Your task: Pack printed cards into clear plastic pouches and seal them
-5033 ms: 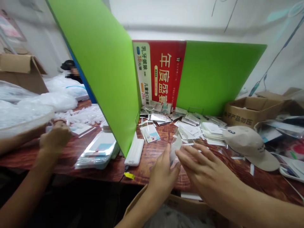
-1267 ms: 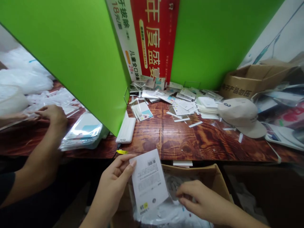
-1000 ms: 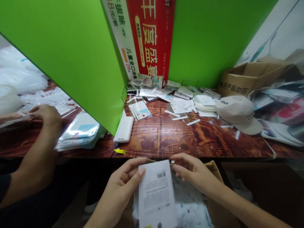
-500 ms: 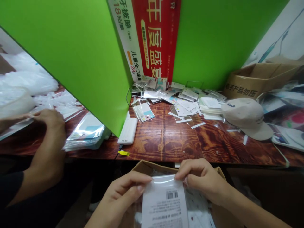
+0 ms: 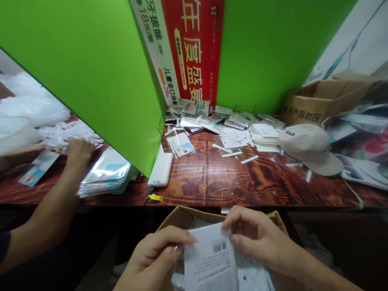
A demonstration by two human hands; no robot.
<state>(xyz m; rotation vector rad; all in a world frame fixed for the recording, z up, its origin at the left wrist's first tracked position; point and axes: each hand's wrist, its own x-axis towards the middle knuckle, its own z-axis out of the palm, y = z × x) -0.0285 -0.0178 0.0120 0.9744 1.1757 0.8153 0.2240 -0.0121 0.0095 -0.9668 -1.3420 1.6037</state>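
Note:
A white printed card [image 5: 209, 262] with a barcode stands tilted in front of me, over an open cardboard box [image 5: 178, 216]. Clear plastic film shows along the card's left side. My left hand [image 5: 159, 254] pinches its upper left corner between thumb and fingers. At the upper right corner, my right hand [image 5: 257, 236] grips the edge with thumb and forefinger. Beneath the hands, more white cards [image 5: 251, 268] lie in the box, partly covered by the held one.
Loose bagged cards [image 5: 182, 143] and paper strips lie on the wooden table [image 5: 209, 178]. A cap [image 5: 309, 147] and a carton [image 5: 306, 101] are at right. A white power bank [image 5: 161, 167] sits by the green divider [image 5: 100, 81]. Left of it, a co-worker's hand [image 5: 79, 151] is near stacked bagged cards [image 5: 104, 171].
The card's top edge now slants up to the right, and film shows more at its left side. My hands stay at its corners. The co-worker's hands have moved apart.

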